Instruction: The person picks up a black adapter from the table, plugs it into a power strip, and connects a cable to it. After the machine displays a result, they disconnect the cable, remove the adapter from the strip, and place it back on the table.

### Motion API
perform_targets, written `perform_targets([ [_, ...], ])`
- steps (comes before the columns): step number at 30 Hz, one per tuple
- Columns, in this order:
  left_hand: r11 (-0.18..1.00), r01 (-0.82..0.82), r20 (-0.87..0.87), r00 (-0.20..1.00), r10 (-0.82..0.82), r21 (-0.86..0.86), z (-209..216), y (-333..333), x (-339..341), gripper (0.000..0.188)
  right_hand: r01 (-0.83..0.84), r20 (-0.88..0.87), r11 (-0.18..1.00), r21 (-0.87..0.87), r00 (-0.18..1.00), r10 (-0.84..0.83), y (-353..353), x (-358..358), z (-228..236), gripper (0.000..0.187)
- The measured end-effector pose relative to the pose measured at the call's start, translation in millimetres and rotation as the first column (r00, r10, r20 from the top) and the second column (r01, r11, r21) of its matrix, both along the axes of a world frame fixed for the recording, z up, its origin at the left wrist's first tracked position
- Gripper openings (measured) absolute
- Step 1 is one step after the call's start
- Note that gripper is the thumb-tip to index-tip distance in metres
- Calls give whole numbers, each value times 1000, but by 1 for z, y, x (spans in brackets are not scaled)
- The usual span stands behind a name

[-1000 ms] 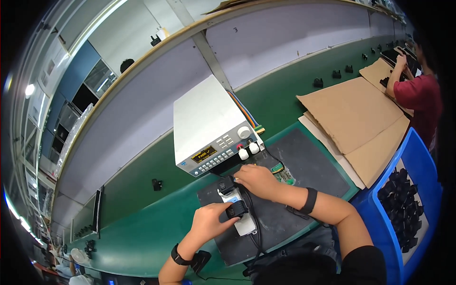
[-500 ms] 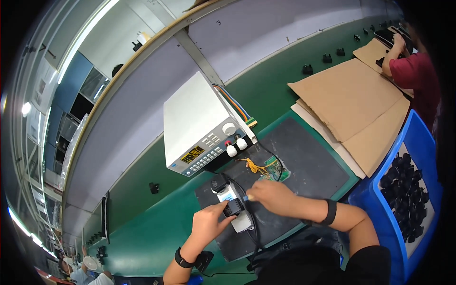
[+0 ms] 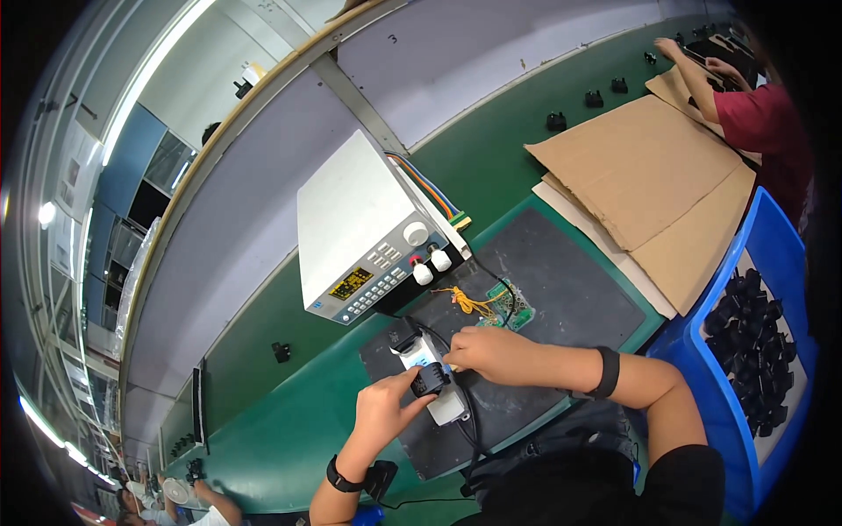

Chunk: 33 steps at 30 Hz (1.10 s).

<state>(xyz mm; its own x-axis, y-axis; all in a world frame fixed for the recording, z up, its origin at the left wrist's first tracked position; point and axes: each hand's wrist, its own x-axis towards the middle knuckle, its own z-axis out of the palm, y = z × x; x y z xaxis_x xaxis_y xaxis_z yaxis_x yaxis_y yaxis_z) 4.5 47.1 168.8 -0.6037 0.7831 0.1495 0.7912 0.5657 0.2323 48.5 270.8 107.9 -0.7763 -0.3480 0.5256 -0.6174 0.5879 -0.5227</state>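
Note:
My left hand (image 3: 386,405) grips a black power adapter (image 3: 429,380) between thumb and fingers, over a white socket strip (image 3: 450,408). Close beside the adapter, my right hand (image 3: 491,352) pinches a small blue-ended piece (image 3: 447,371), mostly hidden by the fingers. A second black block (image 3: 403,334) sits at the far end of the strip. Black cables (image 3: 472,421) run along the strip's right side. The strip rests on a dark grey mat (image 3: 561,263).
A white bench instrument (image 3: 364,228) with a lit display stands behind the strip. Near it lie a green circuit board (image 3: 519,309) and yellow wires (image 3: 469,302). Cardboard sheets (image 3: 649,167) and a blue bin (image 3: 702,351) of black adapters flank the right; a co-worker in red (image 3: 759,118) works beyond.
My right hand has moved slightly left, closer to the adapter, covering more of the small piece. My left hand keeps its grip. The co-worker's arm now reaches farther out over the bench.

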Motion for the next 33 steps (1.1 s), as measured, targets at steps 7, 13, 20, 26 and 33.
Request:
perform_targets([
  [7, 1000, -3, -5, 1000, 3, 28, -1, -2, 1, 45, -69, 52, 997, 22, 996, 68, 3, 0, 5, 22],
  [13, 998, 18, -18, 1000, -17, 59, -4, -3, 0, 45, -8, 1, 1000, 12, 1000, 8, -5, 1, -4, 24],
  [20, 999, 34, -48, 998, -33, 21, -3, 3, 2, 42, 67, 72, 966, 249, 994, -87, -12, 4, 10, 24],
  [26, 971, -23, -205, 976, 73, 238, 6, -8, -16, 46, 359, -314, 915, 186, 904, -291, 0, 42, 27, 27],
  [33, 989, -150, -180, 973, 145, -15, -4, 25, -68, 48, 276, 99, 812, 514, 921, -376, -15, 79, -22, 56],
])
